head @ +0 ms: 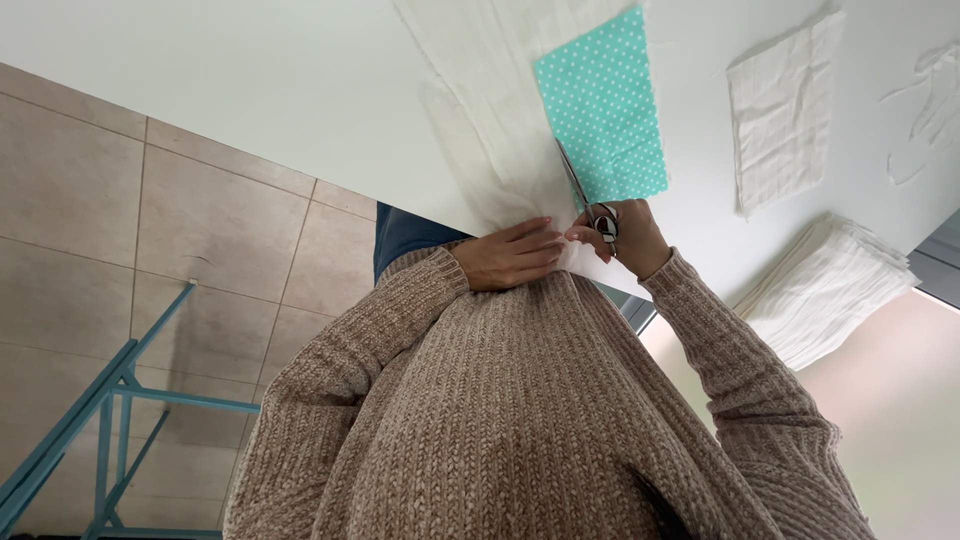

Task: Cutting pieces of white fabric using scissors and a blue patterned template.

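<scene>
The right hand [628, 235] is closed around the handles of a pair of scissors [584, 195], fingers through the loops, with the thin blades pointing away from the body along the edge where the teal fabric meets the white one. The left hand [512, 255] lies just beside it, fingers close together and nearly flat, pinning down the near end of the white cloth [490, 110] at the table's edge; its fingertips almost meet the right hand. Whether it grips the cloth or only presses on it cannot be told.

The white cloth runs as a long strip from the hands toward the far side of the white table [250, 70]. Lying on it, to the right of the blades, is a teal piece of fabric with small white dots [603, 105].

Farther right on the table rests a single white square of cloth [782, 110], and nearer, at the right edge, a stack of folded white cloths [830, 290]. Some white scraps [925, 110] lie at the far right.

Both arms wear a beige knitted sweater [520, 410]. To the left, a tiled floor [120, 230] and a teal metal frame [90, 420] show.
</scene>
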